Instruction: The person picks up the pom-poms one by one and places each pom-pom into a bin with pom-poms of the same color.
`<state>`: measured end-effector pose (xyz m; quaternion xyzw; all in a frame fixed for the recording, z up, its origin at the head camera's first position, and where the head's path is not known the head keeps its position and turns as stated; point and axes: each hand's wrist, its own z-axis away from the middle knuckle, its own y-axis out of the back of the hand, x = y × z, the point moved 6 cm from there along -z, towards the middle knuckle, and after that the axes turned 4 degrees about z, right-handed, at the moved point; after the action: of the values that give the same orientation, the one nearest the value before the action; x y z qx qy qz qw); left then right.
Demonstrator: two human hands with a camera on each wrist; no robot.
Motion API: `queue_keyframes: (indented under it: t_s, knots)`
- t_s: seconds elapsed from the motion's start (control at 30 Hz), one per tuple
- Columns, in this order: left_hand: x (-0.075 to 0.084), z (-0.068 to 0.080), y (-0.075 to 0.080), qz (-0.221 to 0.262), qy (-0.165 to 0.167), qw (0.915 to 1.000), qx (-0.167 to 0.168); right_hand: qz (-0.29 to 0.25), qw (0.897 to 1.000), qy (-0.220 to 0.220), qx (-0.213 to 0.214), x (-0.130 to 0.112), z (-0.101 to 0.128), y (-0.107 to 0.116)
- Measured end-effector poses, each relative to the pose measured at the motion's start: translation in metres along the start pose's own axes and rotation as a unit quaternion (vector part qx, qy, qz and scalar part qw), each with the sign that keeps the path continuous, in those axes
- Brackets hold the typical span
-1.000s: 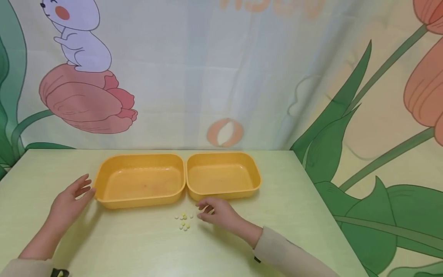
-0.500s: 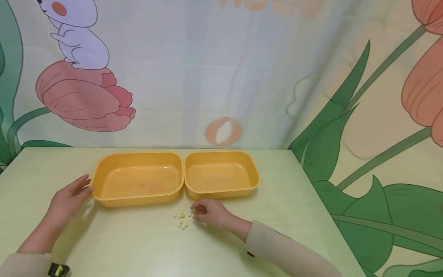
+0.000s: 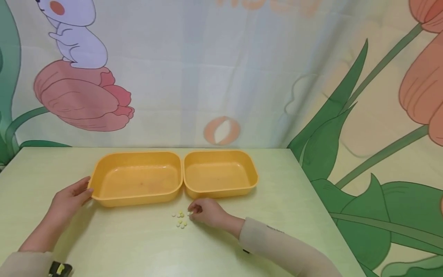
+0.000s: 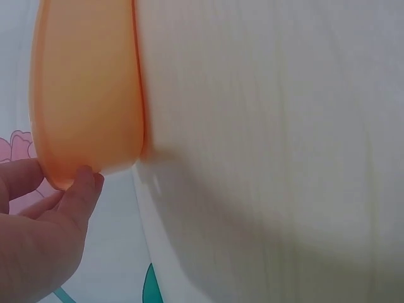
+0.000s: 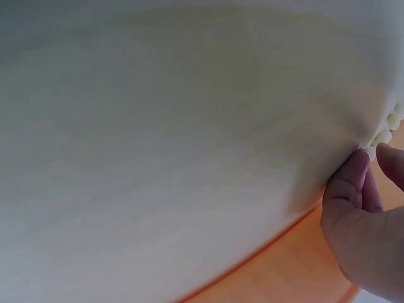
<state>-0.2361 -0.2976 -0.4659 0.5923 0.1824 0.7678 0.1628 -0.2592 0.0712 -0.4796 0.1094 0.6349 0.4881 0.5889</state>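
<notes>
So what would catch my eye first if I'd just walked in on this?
Two empty yellow trays side by side on the pale green table, before a tulip-print curtain. In front of them lies a cluster of small pale tablets; the right hand pinches one, and the left hand touches the larger tray.

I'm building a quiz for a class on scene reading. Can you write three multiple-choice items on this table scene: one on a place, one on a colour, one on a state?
1. Where do the small pills lie?
A. in the left tray
B. on the table in front of the trays
C. in the right tray

2. What colour are the two trays?
A. orange-yellow
B. blue
C. white

3. What is the left hand doing?
A. lifting a tray
B. touching the left tray's corner
C. holding a pill

Key: 1 B, the pills sit on the table near the right hand. 2 A, left tray and right tray are both orange-yellow. 3 B, the fingers rest against the corner in the left wrist view.
</notes>
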Motion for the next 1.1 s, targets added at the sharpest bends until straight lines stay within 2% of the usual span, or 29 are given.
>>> queue_keyframes:
  t_s: [0.37, 0.53, 0.73, 1.1]
  knots:
    - [0.005, -0.001, -0.003, 0.061, 0.017, 0.998, -0.004, 0.025, 1.0, 0.014, 0.012, -0.004, -0.002, -0.004]
    - [0.002, -0.002, -0.004, 0.079, 0.022, 0.9967, -0.006, 0.027, 1.0, 0.008, 0.008, -0.005, -0.002, -0.003]
    - [-0.005, -0.003, -0.005, 0.092, 0.049, 0.9945, -0.001, 0.017, 1.0, 0.005, -0.007, -0.005, 0.0, -0.002]
    - [-0.006, -0.006, -0.006, 0.088, 0.055, 0.9946, 0.007, -0.023, 0.999, 0.003, -0.024, -0.009, 0.009, 0.025]
